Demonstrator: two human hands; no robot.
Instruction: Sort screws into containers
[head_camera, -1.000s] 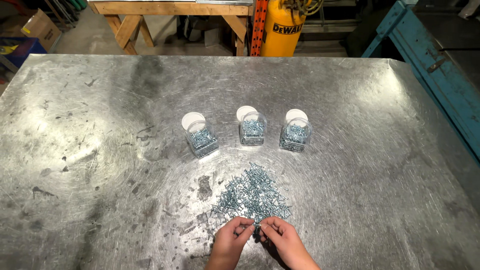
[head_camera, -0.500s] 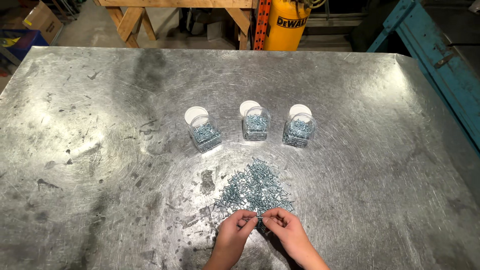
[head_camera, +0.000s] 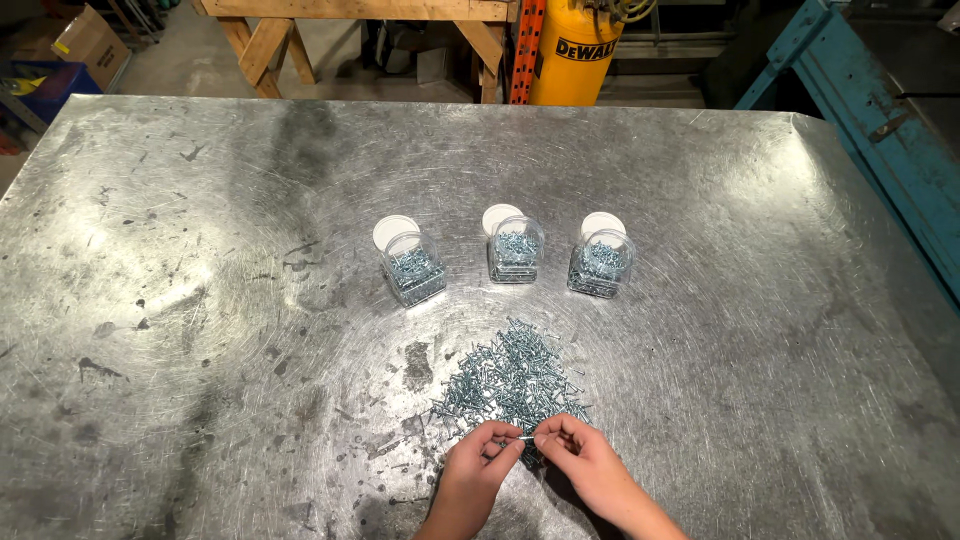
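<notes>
— What do your hands have hold of right now?

— Your left hand and right hand meet at the near edge of the metal table, fingertips almost touching. Both are curled, thumb against forefinger, and between them you pinch a single small screw, one hand at each end.

— And where does that screw sit against the rest?

— It hangs just above the near fringe of the loose pile of screws, which spreads away from your fingertips toward the middle of the table. Your knuckles cover the pile's nearest bit.

— What lies beyond the pile?

— Three clear jars stand in a row, well apart from your hands: the left jar, the middle jar and the right jar, each part full of screws. A white lid lies just behind each one. Past the far edge you see a wooden sawhorse and a yellow tank; a blue frame runs along the right edge.
</notes>
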